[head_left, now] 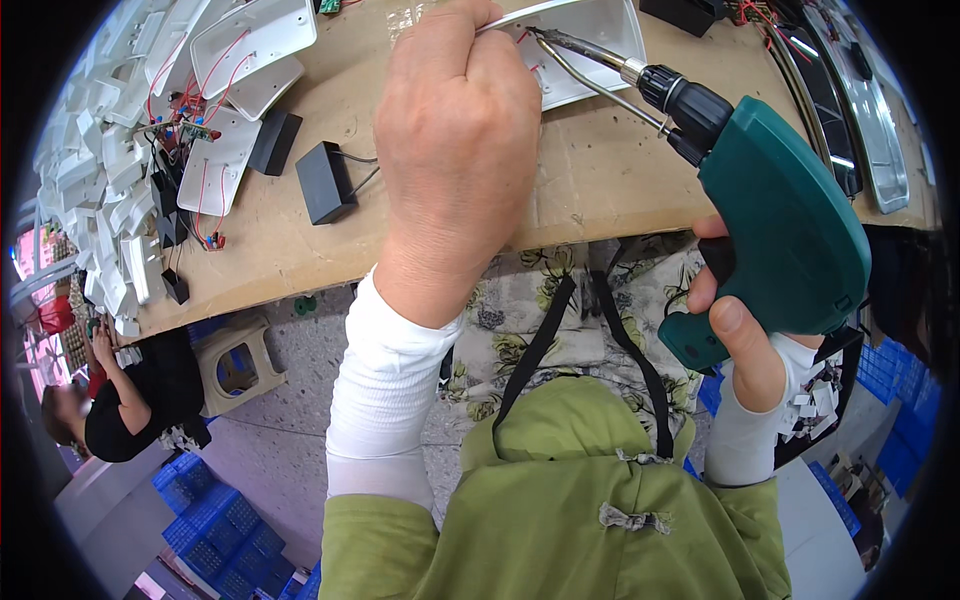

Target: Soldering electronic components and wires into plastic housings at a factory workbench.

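My right hand [748,345] is wrapped round the grip of a green soldering gun [795,220], a finger at its black trigger. Its metal tip and a thin bent feed tube meet inside a white plastic housing [610,35] at the far edge of the table. Closed at the near rim of that housing is my left hand [462,140]; its fingertips are hidden behind the knuckles. A bit of red wire shows inside the housing by the tip. Left of my left hand lies a black box [325,183] with two dark leads running toward my wrist.
White housings with red wires and small circuit boards [185,128] lie at the left, beside a big pile of white plastic parts [90,190]. Clear trays [880,130] stand at the right. A person in black [150,390] works at the far left, near a beige stool [240,365] and blue crates [225,525].
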A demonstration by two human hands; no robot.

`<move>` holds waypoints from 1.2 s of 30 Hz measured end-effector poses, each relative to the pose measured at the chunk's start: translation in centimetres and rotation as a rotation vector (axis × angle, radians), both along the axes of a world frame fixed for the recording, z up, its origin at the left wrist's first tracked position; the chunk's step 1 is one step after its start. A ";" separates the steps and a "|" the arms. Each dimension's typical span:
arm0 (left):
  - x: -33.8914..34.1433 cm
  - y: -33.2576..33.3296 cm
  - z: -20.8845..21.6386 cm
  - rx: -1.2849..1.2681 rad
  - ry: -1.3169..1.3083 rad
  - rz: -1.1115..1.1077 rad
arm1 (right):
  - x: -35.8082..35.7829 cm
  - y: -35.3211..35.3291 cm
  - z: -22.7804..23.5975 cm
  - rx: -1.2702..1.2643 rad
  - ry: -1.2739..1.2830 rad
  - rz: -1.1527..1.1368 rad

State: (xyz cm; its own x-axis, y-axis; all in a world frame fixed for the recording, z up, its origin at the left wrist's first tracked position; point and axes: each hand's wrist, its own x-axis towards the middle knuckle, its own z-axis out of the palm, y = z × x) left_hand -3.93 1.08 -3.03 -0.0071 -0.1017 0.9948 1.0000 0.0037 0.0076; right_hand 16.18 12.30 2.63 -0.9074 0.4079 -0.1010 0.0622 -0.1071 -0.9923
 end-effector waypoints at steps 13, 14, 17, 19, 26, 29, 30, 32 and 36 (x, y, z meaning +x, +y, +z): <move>0.0 0.2 -0.1 0.018 -0.008 -0.021 | 0.5 0.0 -0.1 0.064 -0.026 -0.051; 0.0 0.2 -0.1 0.013 -0.009 -0.006 | 0.5 0.0 -0.1 0.062 -0.029 -0.044; 0.0 0.2 -0.1 0.012 -0.013 0.010 | 0.6 0.0 -0.2 0.056 -0.037 -0.047; 0.0 0.2 -0.1 0.015 -0.017 0.013 | 0.6 0.0 -0.2 0.052 -0.041 -0.055; -0.1 0.2 0.0 0.017 -0.004 0.025 | 0.7 0.0 -0.1 0.086 -0.066 -0.044; 0.1 0.2 -0.1 0.017 -0.017 0.016 | 0.8 0.0 0.0 0.089 -0.088 -0.034; 0.1 0.1 -0.1 0.009 -0.036 0.011 | 0.9 0.0 0.0 0.080 -0.113 -0.029; 0.0 0.1 -0.1 0.010 -0.022 0.028 | 0.9 0.0 0.0 0.083 -0.100 -0.029; 0.3 -0.1 -0.1 -0.025 -0.054 0.049 | 1.0 -0.1 -0.2 0.080 -0.041 -0.031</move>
